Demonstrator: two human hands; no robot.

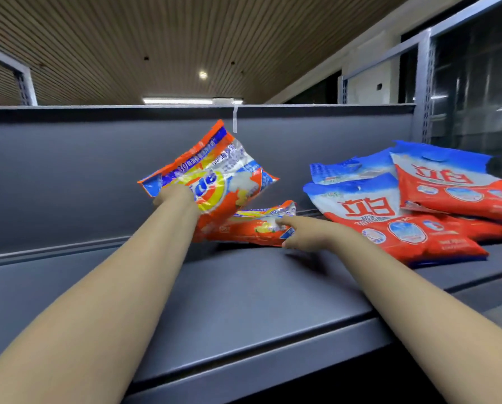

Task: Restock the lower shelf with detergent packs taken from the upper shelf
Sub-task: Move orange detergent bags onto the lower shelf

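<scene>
An orange and yellow detergent pack (214, 173) is tilted up above the upper shelf (244, 295), and my left hand (175, 196) grips its lower left edge. A second orange pack (252, 225) lies flat on the shelf beneath it. My right hand (303, 233) reaches to this flat pack's right end with a finger stretched onto it and the thumb at its lower edge. The lower shelf is out of view.
Several red, white and blue detergent packs (389, 211) are piled on the shelf to the right. A grey back panel (69, 176) runs behind everything. A metal upright (423, 91) stands at the far right, and the shelf's front edge (273, 363) is near me.
</scene>
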